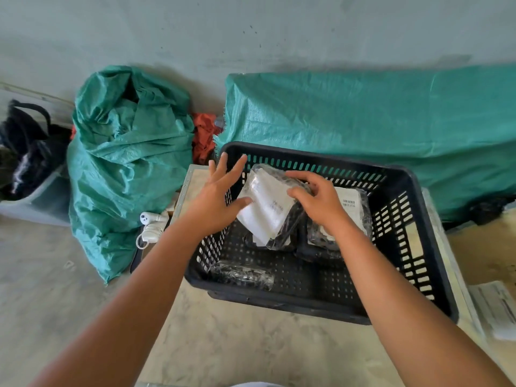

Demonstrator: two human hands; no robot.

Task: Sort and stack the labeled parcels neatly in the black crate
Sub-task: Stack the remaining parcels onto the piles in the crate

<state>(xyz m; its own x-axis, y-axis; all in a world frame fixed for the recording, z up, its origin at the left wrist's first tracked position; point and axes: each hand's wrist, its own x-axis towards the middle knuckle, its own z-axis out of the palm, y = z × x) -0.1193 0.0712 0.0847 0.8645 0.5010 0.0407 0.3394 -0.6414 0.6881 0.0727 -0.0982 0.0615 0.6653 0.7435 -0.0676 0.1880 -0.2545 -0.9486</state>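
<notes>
A black slotted crate (413, 247) stands on a pale table. Tilted over its far left part is a dark parcel with a large white label (268, 208). My right hand (318, 199) grips this parcel's right edge from above. My left hand (217, 196) is spread flat, thumb touching the label's left edge and fingers over the crate's rim. A second labeled dark parcel (351, 208) lies to the right, partly under my right wrist. A small dark wrapped parcel (243, 275) rests at the crate's near left corner.
A stuffed green sack (125, 163) stands left of the table, and a long green sack (363, 127) lies behind the crate. White earphones and a cable (150, 224) sit beside the table. Paper labels (497, 311) lie at the right edge.
</notes>
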